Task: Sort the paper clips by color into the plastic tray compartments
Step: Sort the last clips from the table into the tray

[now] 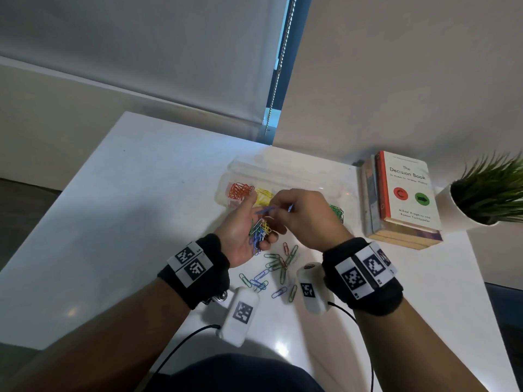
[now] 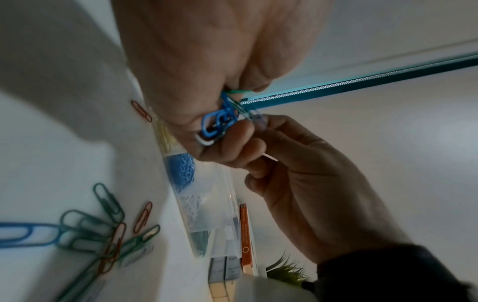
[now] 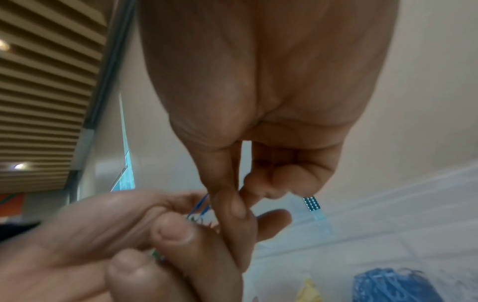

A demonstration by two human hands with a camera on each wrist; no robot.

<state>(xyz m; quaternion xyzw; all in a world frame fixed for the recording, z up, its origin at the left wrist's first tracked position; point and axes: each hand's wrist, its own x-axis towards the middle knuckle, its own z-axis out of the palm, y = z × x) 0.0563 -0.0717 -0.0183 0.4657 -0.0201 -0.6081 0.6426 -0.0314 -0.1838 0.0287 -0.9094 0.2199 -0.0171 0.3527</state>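
Table [image 1: 119,210] is white and takes up most of the head view, with a stack of books [image 1: 407,199] and a potted plant [image 1: 489,190] off at its right edge. Clear plastic tray [image 1: 285,172] sits toward the far edge, just past the hands. It's already got red clips [image 1: 240,190] in the leftmost compartment, yellow clips [image 1: 263,196] next to that, and a green bunch [image 1: 337,212] at the right end. The left wrist view also shows a blue pile and a whitish pile in the compartments between, so I'd say sorting is well underway.

Left hand [image 1: 246,230] is held palm-up above the table, fingers curled around a mixed handful of clips [image 1: 259,230], blue, green and yellow tangled together. Right hand [image 1: 305,216] is right up against it, thumb and forefinger pinching a blue clip [image 1: 264,210] out of that handful. So both grips are closed on clips, and the blue one looks bound for the blue compartment.

What's left: the handful, plus a loose scatter [image 1: 273,268] of green, blue and red clips lying on the table under the wrists, toward the near edge. My guess is somewhere past halfway, but a decent chunk to go. Those clips hook into each other, so pulling one free could drag others along.
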